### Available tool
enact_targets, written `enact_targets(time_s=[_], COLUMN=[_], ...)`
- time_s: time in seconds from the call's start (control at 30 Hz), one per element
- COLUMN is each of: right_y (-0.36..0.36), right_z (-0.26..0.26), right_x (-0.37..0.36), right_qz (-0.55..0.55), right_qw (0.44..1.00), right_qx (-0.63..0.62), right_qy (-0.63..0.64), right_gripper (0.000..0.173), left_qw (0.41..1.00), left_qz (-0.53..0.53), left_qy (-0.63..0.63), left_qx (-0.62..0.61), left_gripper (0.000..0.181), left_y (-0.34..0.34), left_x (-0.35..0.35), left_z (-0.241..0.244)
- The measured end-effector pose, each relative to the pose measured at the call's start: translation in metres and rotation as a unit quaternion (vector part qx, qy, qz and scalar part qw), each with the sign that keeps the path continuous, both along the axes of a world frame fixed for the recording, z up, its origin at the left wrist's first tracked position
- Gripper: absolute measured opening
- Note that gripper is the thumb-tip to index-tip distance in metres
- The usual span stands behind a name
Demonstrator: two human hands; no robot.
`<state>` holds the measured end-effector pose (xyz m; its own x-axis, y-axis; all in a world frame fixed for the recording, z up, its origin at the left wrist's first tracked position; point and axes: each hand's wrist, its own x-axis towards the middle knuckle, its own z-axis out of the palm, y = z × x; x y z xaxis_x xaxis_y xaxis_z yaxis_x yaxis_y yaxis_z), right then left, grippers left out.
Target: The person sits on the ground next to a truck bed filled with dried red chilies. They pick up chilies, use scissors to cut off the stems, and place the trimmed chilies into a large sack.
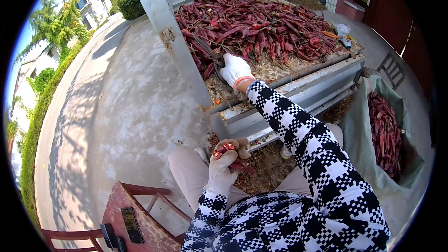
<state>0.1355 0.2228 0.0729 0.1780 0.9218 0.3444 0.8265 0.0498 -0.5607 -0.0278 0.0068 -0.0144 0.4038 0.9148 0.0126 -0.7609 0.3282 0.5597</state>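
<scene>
My left hand (224,166), in a white knitted glove with tan fingers, is closed around several dried red chili peppers (241,165), their cut ends showing at the top. My right hand (234,70), gloved in white, reaches onto the truck bed and grips a pair of large shears (209,50) by the handles. The blades point up and left over a big heap of dried red chili peppers (259,24). Stems and pale seeds lie scattered along the bed's near edge. The fingertips of my right hand are mostly hidden behind the hand.
A green woven sack (355,133) with chilies inside stands at the right. The truck's metal post (182,49) rises left of the heap. At the lower left is a worn red wooden stool (150,231) bearing a phone (132,224). Plant debris (267,171) covers the ground between my legs.
</scene>
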Motion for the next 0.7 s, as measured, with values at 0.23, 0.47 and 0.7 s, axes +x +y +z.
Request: enact_targets(time_s=[0.23, 0.47, 0.7], right_y=[-0.105, -0.186, -0.224], right_z=[0.021, -0.015, -0.007], right_x=[0.055, 0.071, 0.052], right_qz=[0.192, 0.305, 0.181], right_qw=[0.854, 0.775, 0.889], right_qx=[-0.096, -0.165, -0.097], right_qy=[0.474, 0.529, 0.409], right_gripper=[0.020, 0.011, 0.022], left_qw=[1.000, 0.999, 0.995], left_qz=[-0.006, -0.019, 0.022], left_qy=[-0.018, 0.038, 0.062], left_qx=[-0.007, -0.030, -0.078], left_gripper=[0.024, 0.023, 0.021], left_y=[0.003, -0.001, -0.008], left_x=[0.008, 0.033, 0.051], left_z=[0.000, 0.024, 0.032])
